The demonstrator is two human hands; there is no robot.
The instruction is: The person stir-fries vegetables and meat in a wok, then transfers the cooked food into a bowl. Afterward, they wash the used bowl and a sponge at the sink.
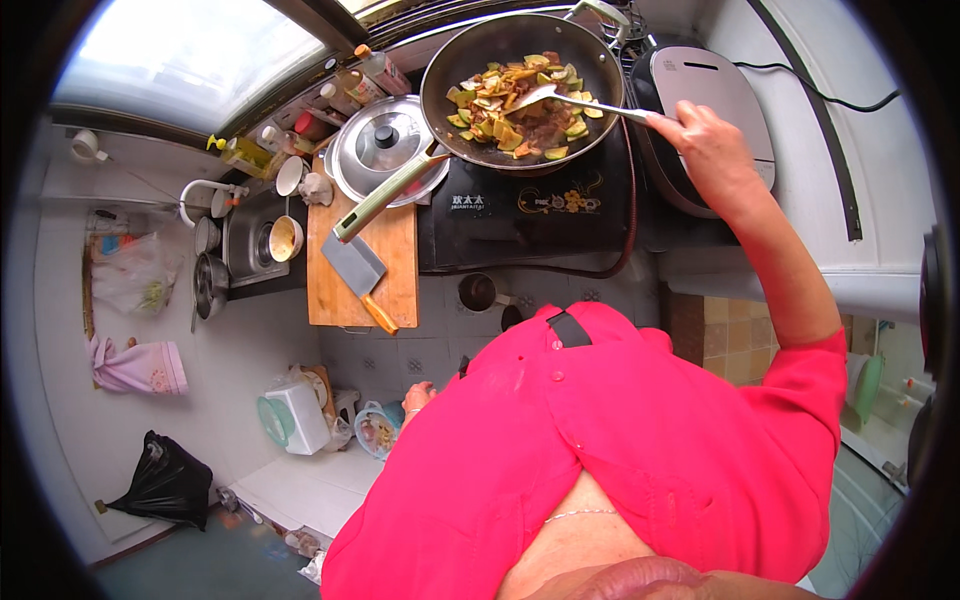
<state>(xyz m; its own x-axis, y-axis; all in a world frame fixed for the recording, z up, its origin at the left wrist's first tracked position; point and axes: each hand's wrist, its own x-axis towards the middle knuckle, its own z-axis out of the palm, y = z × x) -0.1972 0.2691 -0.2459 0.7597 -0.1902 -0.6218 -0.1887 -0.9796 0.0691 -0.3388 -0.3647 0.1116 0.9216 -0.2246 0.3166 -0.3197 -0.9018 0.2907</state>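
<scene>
My right hand [701,150] grips the handle end of a spatula [592,103], whose pale blade lies on the food. Sliced green squash with bits of what looks like meat [491,112] spreads over the bottom of a dark wok [480,46]. The wok sits over a black gas stove [517,232], its green handle [390,193] reaching out over a wooden cutting board [326,289]. Low at my left side, my left hand [418,397] shows only in part beside my pink shirt, away from the stove. What its fingers do is not clear.
A cleaver [355,266] lies on the cutting board near its front edge. Behind it rests a steel lid [364,146] with a black knob. A sink [244,240] and bowl [286,238] are at left. Right of the wok stands a pinkish-grey appliance [720,97].
</scene>
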